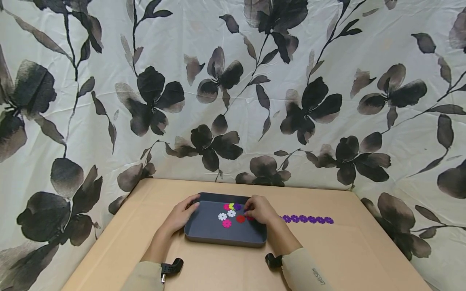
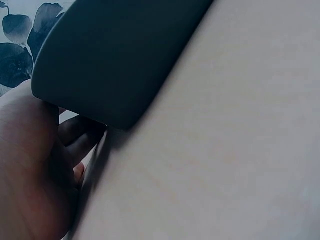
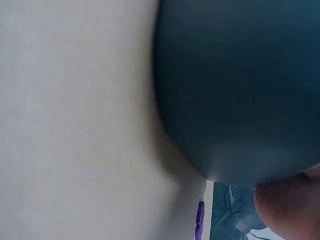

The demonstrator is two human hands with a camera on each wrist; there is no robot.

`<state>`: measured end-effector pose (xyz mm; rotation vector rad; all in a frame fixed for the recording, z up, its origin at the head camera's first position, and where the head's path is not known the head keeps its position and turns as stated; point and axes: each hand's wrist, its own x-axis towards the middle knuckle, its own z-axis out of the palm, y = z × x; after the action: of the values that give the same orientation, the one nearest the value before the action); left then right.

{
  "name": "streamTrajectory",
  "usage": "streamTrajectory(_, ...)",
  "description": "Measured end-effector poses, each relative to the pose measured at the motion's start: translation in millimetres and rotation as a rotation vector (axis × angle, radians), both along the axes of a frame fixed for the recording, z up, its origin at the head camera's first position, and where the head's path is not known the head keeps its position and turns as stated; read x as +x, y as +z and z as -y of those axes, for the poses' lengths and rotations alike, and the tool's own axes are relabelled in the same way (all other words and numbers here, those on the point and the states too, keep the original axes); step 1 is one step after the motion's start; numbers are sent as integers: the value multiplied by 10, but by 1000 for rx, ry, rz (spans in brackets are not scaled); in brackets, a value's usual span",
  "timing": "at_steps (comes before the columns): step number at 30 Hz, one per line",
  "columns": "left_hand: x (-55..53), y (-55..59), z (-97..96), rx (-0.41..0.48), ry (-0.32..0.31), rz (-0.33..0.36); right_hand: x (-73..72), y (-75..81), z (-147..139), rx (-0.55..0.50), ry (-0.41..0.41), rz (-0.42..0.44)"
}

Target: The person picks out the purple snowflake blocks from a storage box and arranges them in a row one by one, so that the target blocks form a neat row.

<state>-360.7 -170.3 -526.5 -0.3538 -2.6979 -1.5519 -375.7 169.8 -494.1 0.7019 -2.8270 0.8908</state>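
A dark grey tray [image 1: 225,241] lies on the table with several small flower-shaped pieces in it. Among them are white flowers [image 1: 222,216], a pink flower [image 1: 227,223], a yellow-green flower [image 1: 231,206], a purple flower [image 1: 237,206] and a red flower [image 1: 240,218]. My left hand [image 1: 183,212] holds the tray's left side, thumb at the rim and fingers outside the wall. Over the tray's right part, my right hand [image 1: 261,209] reaches down with bent fingers, partly covering another red piece [image 1: 249,218]. I cannot tell whether its fingertips pinch a piece.
To the right of the tray, a row of purple flowers [image 1: 303,218] runs along the tan table [image 1: 364,242]. A floral cloth [image 1: 255,101] hangs behind the table's far edge. Black wrist cameras [image 1: 172,266] sit on both forearms.
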Motion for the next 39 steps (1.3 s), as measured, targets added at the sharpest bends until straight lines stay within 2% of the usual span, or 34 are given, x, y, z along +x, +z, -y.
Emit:
streamTrajectory(6, -3, -6, -10, 3, 6, 8, 14, 27, -56, -73, 21, 18)
streamTrajectory(10, -3, -7, -15, 10, 6, 13, 35, 49, -112, -106, 6, 50)
streamTrajectory(15, 0, -7, -15, 12, 7, 15, 88, 85, -210, -150, -6, 42)
streamTrajectory(22, -2, -3, 5, 6, 7, 8, 145, 98, -358, -304, -76, 47)
streamTrajectory(26, -1, 5, 18, 17, 9, 10, 164, 114, -405, -379, -119, 21)
streamTrajectory(39, -2, 9, 8, 11, 8, 12, 186, 156, -587, -421, -135, -15)
